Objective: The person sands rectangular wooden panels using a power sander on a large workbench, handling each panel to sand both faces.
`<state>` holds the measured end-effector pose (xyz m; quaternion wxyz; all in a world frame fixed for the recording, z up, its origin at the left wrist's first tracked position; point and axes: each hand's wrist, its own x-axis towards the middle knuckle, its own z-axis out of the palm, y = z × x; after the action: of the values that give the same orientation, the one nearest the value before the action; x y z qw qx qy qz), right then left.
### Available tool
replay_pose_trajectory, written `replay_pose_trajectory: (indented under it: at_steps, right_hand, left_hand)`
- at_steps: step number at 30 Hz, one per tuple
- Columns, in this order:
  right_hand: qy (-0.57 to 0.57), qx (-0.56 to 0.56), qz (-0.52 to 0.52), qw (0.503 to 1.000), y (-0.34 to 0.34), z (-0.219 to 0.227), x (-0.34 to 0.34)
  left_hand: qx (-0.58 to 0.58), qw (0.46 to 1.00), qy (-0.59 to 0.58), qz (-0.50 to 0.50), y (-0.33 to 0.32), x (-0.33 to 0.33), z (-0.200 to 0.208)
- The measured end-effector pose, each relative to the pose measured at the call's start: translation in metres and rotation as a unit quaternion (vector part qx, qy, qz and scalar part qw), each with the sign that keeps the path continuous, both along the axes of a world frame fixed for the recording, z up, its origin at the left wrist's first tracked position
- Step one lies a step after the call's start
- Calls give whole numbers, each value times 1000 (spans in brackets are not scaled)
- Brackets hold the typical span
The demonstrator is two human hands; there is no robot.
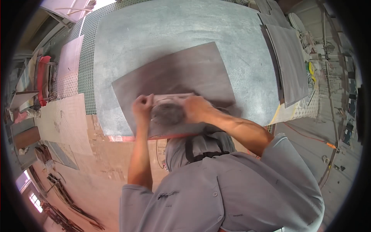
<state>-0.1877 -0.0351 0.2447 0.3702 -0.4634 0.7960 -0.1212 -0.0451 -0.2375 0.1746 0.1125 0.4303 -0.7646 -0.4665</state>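
Observation:
A dark grey-brown rectangular sheet (208,73) lies askew on the blue-grey tabletop (135,34). Over its near part, both hands grip a pale bar-shaped tool (172,96), blurred by motion. My left hand (143,106) is closed at its left end, thumb and fingers pinched together. At the right end my right hand (198,108) is closed too, with its fingers partly hidden. A dark, rounded, fuzzy mass (168,114) shows just below the bar between my hands. Whether it belongs to the tool I cannot tell.
Dark sheets (288,62) are stacked along the table's right side. Green mesh (88,54) and a pale pink panel (69,60) lie to the left. Cardboard (112,154) covers the floor near me. An orange cable (309,137) runs across the floor at right.

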Motion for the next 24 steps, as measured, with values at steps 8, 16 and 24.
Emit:
replay_pose_trajectory:
  at_steps: [8,16,24]
  right_hand:
    - [-62,-142,79,985,-135,-39,105]
    - [-65,-93,-2,994,-97,-27,54]
    - [-33,-46,-127,990,38,5,-76]
  left_hand:
    - [48,992,19,111,-138,128,0]
    - [-79,997,6,-4,-117,46,1]
    - [-70,987,13,-141,5,-138,6]
